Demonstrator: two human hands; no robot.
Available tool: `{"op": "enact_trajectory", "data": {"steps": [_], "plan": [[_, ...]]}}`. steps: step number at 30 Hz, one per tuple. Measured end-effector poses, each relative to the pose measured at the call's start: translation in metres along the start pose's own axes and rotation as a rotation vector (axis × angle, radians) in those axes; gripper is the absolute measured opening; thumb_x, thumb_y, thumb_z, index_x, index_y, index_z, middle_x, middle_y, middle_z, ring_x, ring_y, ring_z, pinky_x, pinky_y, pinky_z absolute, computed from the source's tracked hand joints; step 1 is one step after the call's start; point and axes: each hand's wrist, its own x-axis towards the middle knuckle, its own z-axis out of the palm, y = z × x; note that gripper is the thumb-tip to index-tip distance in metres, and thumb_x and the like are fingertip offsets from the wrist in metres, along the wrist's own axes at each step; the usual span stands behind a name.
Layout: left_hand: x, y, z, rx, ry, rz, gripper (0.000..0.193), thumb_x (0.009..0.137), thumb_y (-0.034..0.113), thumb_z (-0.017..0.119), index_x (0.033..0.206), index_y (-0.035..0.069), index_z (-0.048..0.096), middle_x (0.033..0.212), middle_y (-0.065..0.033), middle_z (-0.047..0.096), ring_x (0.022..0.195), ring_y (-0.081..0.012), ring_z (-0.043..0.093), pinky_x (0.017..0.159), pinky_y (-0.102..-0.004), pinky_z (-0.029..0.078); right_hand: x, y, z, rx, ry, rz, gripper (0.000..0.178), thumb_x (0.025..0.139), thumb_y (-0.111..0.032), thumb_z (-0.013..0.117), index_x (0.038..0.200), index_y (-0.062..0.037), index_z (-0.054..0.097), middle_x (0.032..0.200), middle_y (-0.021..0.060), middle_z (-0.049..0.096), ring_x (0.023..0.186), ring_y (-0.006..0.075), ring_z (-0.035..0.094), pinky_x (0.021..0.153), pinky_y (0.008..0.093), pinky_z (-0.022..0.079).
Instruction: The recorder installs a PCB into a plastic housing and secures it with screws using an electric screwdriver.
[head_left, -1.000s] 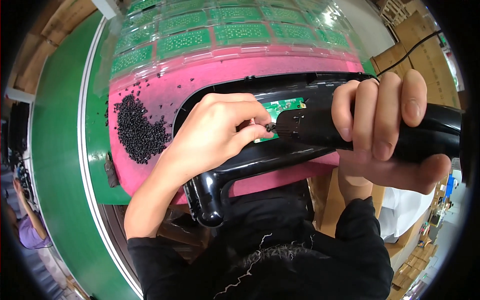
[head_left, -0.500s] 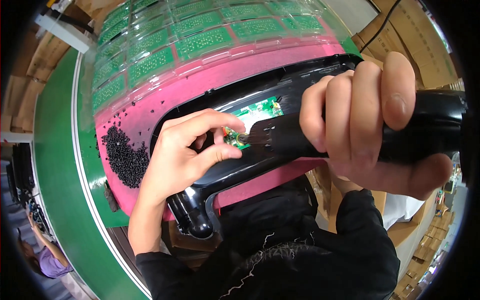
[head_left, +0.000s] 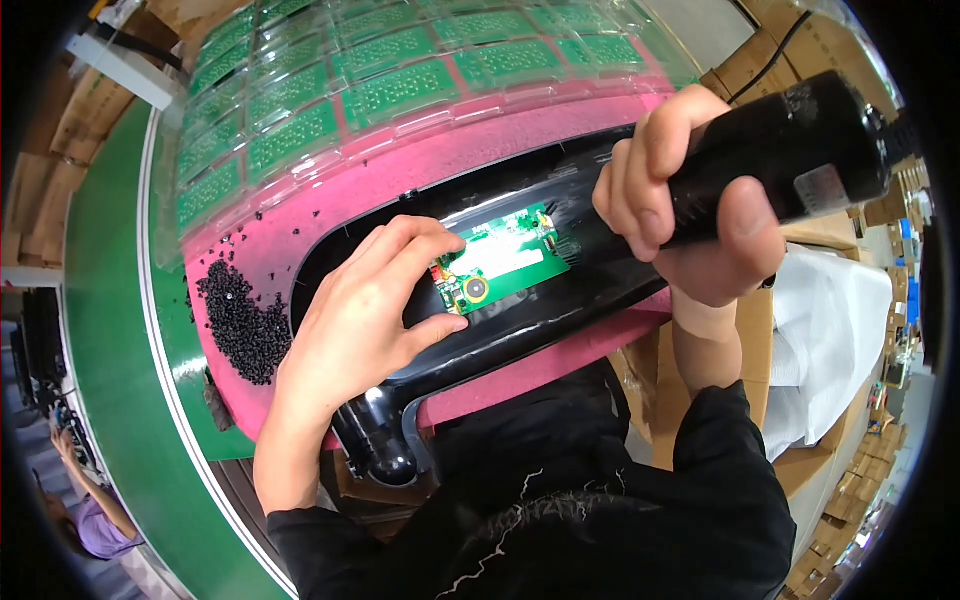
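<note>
My right hand (head_left: pixel 690 205) wraps round a black, corded electric screwdriver (head_left: pixel 775 160), tilted over the right side of the black plastic housing (head_left: pixel 520 320). The fingers hide its front end. A green circuit board (head_left: pixel 525 285) with a round brass-coloured part and a bright glare lies inside the housing. My left hand (head_left: pixel 365 310) rests over the left part of the housing. Its thumb and fingers are apart at the board's left end, at or just beside its edge. A rounded black stub (head_left: pixel 385 455) projects from the housing's near left.
Small black screws (head_left: pixel 245 325) are heaped on the pink mat (head_left: pixel 460 150), left of the housing. Clear trays (head_left: pixel 400 90) of green boards stand behind. Open cardboard (head_left: pixel 715 400) and white wrapping (head_left: pixel 825 330) sit at right. Another person (head_left: pixel 100 520) is at far left.
My right hand has raised the screwdriver off the circuit board and tilted its rear end up, uncovering the board. My left hand has shifted slightly left, and the housing has moved a little.
</note>
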Motion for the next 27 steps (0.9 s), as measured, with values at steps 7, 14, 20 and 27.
{"op": "enact_trajectory", "data": {"steps": [7,14,20,27], "plan": [[-0.002,0.001,-0.003,0.040,-0.020,0.026,0.054,0.070,0.011,0.083,0.118,0.005,0.059,0.121,-0.0110,0.057,0.112,-0.0332,0.059,0.094,-0.0407,0.051,0.002,0.009,0.006,0.168,-0.054,0.032,0.031,0.077,-0.018,0.073,0.094,0.0046,0.059,0.070,0.0047,0.059,0.058,0.0077,0.053,0.053,0.0222,0.043],[-0.004,0.001,-0.007,0.098,-0.038,0.035,0.053,0.074,0.017,0.081,0.121,0.006,0.058,0.123,-0.0099,0.057,0.114,-0.0324,0.058,0.095,-0.0411,0.050,0.006,0.008,0.018,-0.006,-0.025,0.062,0.055,0.083,-0.050,0.074,0.100,-0.0023,0.051,0.060,-0.0002,0.049,0.049,0.0089,0.047,0.045,0.0232,0.034],[-0.006,0.004,-0.007,0.056,0.117,0.115,0.037,0.082,0.017,0.074,0.115,0.003,0.061,0.116,-0.0129,0.059,0.110,-0.0329,0.059,0.093,-0.0403,0.049,0.037,0.008,-0.012,0.182,0.352,0.326,0.023,0.097,-0.025,0.062,0.104,-0.0031,0.058,0.084,0.0019,0.057,0.075,0.0149,0.057,0.073,0.0304,0.048],[-0.008,-0.001,-0.018,0.387,0.475,0.039,0.041,0.082,0.009,0.073,0.121,0.005,0.059,0.109,-0.0153,0.062,0.101,-0.0349,0.060,0.093,-0.0432,0.048,0.036,-0.007,-0.014,0.168,0.571,0.102,0.061,0.090,-0.008,0.068,0.142,0.0044,0.038,0.135,0.0169,0.042,0.128,0.0273,0.046,0.102,0.0467,0.049]]}}
